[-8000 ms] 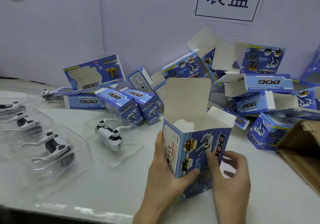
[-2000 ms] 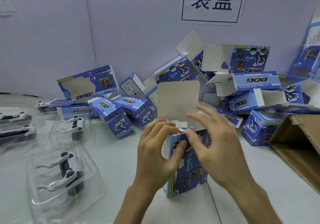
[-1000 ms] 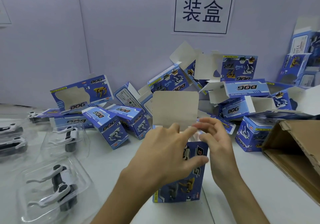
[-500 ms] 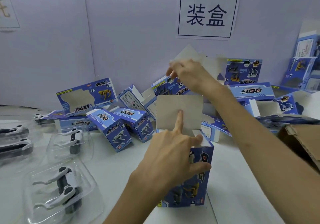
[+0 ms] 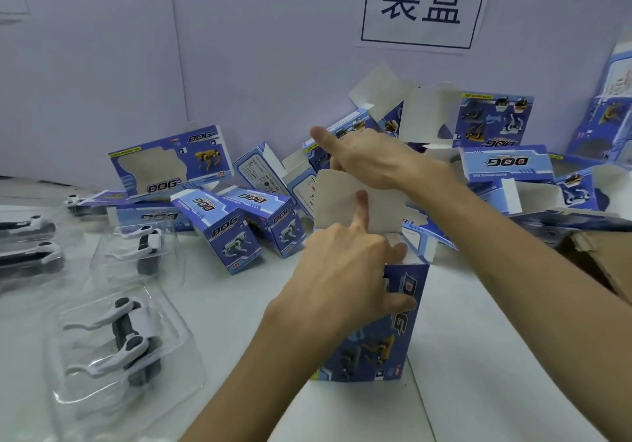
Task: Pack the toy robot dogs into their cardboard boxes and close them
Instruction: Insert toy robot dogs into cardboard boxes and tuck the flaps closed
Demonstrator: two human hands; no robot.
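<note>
White worktop (image 5: 239,287) is running under a lilac wall (image 5: 239,48), and toward its left edge dogs (image 5: 126,335) are lying in clear trays (image 5: 164,366). At the middle, near the front edge, the left hand (image 5: 342,277) is gripping the upright box (image 5: 393,339), thumb and lower fingers curling round its top, forefinger pressing straight against the raised flap (image 5: 386,212). The right hand (image 5: 376,157) is reaching over the flap's top edge, forefinger pointing left. Its other fingers are hiding behind card, so I cannot tell whether they are pinching. I am judging it best to be creasing along the fold, steadying the box, tucking squarely.
</note>
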